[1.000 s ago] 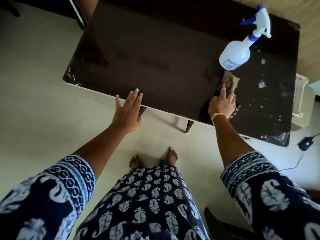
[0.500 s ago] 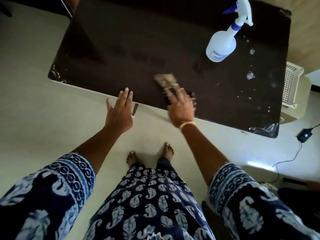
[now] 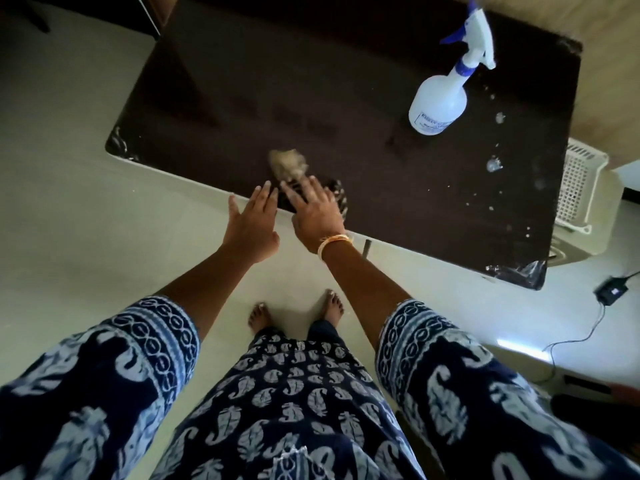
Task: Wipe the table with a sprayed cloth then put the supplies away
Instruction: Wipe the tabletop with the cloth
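Observation:
The dark brown table (image 3: 346, 98) fills the upper middle of the head view. My right hand (image 3: 315, 211) lies flat with straight fingers on a patterned cloth (image 3: 289, 164) at the table's near edge; the cloth's tan end sticks out beyond the fingertips, blurred. My left hand (image 3: 251, 225) is spread open just left of it, fingertips at the table's near edge, holding nothing. A white spray bottle (image 3: 438, 103) with a blue trigger stands upright at the far right of the table, apart from both hands.
Water drops (image 3: 495, 166) dot the table's right side. A white plastic basket (image 3: 578, 188) sits beside the table's right end. A black adapter with a cable (image 3: 611, 291) lies on the pale floor at the right. My bare feet stand below the table's near edge.
My right hand has slid the cloth leftward along the near edge, from below the bottle to the middle. The left hand now lies close beside it.

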The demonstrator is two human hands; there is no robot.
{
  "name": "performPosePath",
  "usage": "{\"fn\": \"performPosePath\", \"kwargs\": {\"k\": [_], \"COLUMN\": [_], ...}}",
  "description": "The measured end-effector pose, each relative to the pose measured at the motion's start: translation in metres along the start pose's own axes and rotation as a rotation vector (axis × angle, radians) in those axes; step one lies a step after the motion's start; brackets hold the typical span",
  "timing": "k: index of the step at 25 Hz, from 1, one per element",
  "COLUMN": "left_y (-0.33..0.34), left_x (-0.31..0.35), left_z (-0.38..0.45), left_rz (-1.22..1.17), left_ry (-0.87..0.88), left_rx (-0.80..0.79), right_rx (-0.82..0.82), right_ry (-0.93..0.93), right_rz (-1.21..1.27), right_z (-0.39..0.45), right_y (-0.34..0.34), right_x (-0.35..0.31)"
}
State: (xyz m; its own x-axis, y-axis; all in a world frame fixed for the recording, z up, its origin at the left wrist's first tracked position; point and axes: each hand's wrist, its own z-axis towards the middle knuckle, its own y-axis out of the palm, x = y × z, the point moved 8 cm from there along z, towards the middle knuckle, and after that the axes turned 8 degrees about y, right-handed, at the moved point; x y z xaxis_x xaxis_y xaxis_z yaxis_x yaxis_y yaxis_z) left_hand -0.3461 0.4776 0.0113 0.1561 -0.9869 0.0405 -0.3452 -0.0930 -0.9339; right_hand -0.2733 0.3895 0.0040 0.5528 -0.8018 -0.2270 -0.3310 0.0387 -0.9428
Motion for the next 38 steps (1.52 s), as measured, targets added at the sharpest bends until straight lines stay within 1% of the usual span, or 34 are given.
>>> {"fn": "performPosePath", "kwargs": {"k": [1,2,3,4,6,7,8,9,10,11,13,14,15,16,17,19,21,22,23,24,25,26,28,29,30,31,32,33,34,36,37,38], "left_y": [-0.003,-0.005,-0.006,-0.007,-0.009,-0.011,-0.013,-0.016,-0.017,-0.019,-0.023,-0.023,-0.025,-0.025,-0.027,-0.033,-0.039,-0.042,-0.047,-0.051,-0.055,-0.059,-0.065,-0.068,-0.07,-0.073,-0.076,-0.079,-0.082,-0.087,-0.089,-0.089], "left_x": [-0.001,-0.002,-0.002,-0.003,-0.005,-0.005,-0.006,-0.006,-0.006,-0.006,-0.009,-0.013,-0.018,-0.022,-0.026,-0.035,-0.042,-0.045,-0.049,-0.053,-0.059,-0.066,-0.081,-0.088,-0.092,-0.093,-0.094,-0.094,-0.095,-0.099,-0.1,-0.101], "left_z": [0.004,0.007,0.01,0.014,0.02,0.024,0.028,0.033,0.039,0.045,0.052,0.056,0.062,0.06,0.062,0.071,0.082,0.089,0.098,0.109,0.12,0.131,0.149,0.158,0.165,0.172,0.181,0.19,0.198,0.212,0.218,0.223], "left_rz": [0.004,0.004,-0.004,-0.021,-0.065,-0.085,-0.102,-0.111,-0.115,-0.124,-0.162,-0.177,-0.182,-0.179,-0.17,-0.148,-0.13,-0.123,-0.117,-0.116,-0.116,-0.116,-0.12,-0.12,-0.116,-0.106,-0.092,-0.083,-0.085,-0.103,-0.109,-0.111], "left_ry": [-0.008,-0.015,-0.022,-0.034,-0.074,-0.1,-0.126,-0.149,-0.173,-0.202,-0.259,-0.288,-0.313,-0.327,-0.323,-0.297,-0.279,-0.271,-0.258,-0.246,-0.239,-0.236,-0.232,-0.223,-0.203,-0.173,-0.141,-0.117,-0.103,-0.095,-0.089,-0.084], "left_rx": [-0.002,-0.002,0.005,0.021,0.065,0.085,0.096,0.096,0.093,0.092,0.086,0.088,0.087,0.081,0.074,0.081,0.078,0.077,0.079,0.078,0.073,0.064,0.053,0.05,0.046,0.043,0.038,0.036,0.037,0.04,0.039,0.04], "right_rx": [-0.034,-0.012,0.038,0.075,0.135,0.15,0.17,0.204,0.234,0.216,0.081,0.019,-0.005,0.007,0.044,0.093,0.103,0.107,0.119,0.122,0.116,0.095,-0.007,-0.036,-0.017,0.035,0.098,0.144,0.183,0.262,0.278,0.272], "right_ry": [-0.105,-0.14,-0.099,0.0,0.296,0.43,0.513,0.501,0.389,0.219,-0.184,-0.329,-0.401,-0.391,-0.298,0.021,0.328,0.436,0.494,0.471,0.361,0.182,-0.236,-0.369,-0.409,-0.349,-0.215,-0.014,0.227,0.702,0.89,1.004], "right_rz": [-0.043,-0.073,-0.088,-0.073,0.03,0.084,0.114,0.112,0.094,0.069,-0.038,-0.09,-0.124,-0.133,-0.129,-0.06,0.072,0.116,0.121,0.105,0.088,0.057,-0.066,-0.121,-0.147,-0.15,-0.132,-0.093,-0.036,0.13,0.219,0.279], "right_z": [0.007,0.015,0.022,0.029,0.031,0.029,0.027,0.027,0.03,0.034,0.028,0.026,0.036,0.05,0.069,0.112,0.14,0.148,0.154,0.16,0.165,0.167,0.166,0.176,0.192,0.21,0.231,0.25,0.262,0.266,0.265,0.265], "right_y": [-0.002,-0.009,-0.019,-0.028,-0.048,-0.055,-0.059,-0.059,-0.057,-0.048,-0.023,-0.015,-0.017,-0.022,-0.032,-0.054,-0.071,-0.074,-0.075,-0.073,-0.068,-0.061,-0.045,-0.045,-0.053,-0.065,-0.078,-0.09,-0.1,-0.119,-0.121,-0.12], "right_x": [-0.001,0.013,0.038,0.074,0.155,0.184,0.195,0.186,0.163,0.129,0.051,0.026,0.019,0.026,0.043,0.093,0.13,0.133,0.123,0.103,0.075,0.043,-0.008,-0.012,-0.003,0.017,0.045,0.082,0.123,0.187,0.2,0.199]}}
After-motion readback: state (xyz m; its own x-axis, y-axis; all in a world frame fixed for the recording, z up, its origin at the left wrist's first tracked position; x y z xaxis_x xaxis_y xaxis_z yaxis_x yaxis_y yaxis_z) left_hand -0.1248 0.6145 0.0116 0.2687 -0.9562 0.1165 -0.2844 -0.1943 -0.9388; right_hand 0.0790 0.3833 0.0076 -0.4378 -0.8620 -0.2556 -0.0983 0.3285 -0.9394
